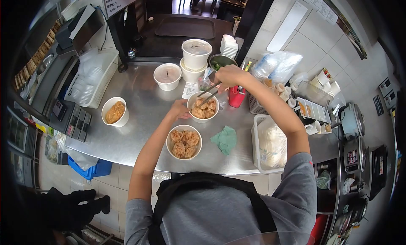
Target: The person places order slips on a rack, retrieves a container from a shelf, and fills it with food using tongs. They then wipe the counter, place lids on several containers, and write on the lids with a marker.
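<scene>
In my right hand [231, 76] is a pair of dark chopsticks [208, 90], their tips down in a white paper bowl [189, 106] of golden-brown fried pieces [204, 108]. My left hand [181, 109] holds that bowl by its left side, fingers against the wall. Closer to me stands a second white bowl [168, 148] with browned, crinkled dumpling-like pieces [185, 144]. Off to the left, another white bowl [123, 119] contains a brown breaded piece [115, 112]. Beyond my right hand, a metal bowl [222, 59] has something green inside, partly hidden by the hand.
Lidded white tubs [196, 52] are stacked behind the bowls, beside a single lidded tub [167, 77]. A green cloth [224, 140], a red container [236, 97] and a white bin [256, 154] are to the right. A basket of plastic lids [99, 93] stands left. A person's legs [80, 205] show lower left.
</scene>
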A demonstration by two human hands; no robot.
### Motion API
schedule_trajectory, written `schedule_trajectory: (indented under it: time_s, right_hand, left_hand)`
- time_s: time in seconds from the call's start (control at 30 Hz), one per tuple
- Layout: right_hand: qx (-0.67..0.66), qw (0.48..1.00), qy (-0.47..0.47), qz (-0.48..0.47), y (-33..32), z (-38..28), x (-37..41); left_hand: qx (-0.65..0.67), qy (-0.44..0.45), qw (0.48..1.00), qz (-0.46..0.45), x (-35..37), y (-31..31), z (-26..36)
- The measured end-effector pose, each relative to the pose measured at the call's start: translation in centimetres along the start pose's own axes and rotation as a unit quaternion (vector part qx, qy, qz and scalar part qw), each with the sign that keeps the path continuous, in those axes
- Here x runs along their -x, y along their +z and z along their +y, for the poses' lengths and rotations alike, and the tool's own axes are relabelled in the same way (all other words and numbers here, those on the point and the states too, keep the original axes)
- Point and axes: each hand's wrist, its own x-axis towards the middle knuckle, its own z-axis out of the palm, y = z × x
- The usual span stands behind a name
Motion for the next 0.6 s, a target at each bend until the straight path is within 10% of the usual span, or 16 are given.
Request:
schedule_trajectory:
  time_s: [0.6]
  right_hand:
    - [0.157,0.982,-0.054,0.087,0.4,-2.2,0.5]
  left_hand:
    - [-0.001,0.002,1.0,-0.008,-0.6,-0.1,-0.5]
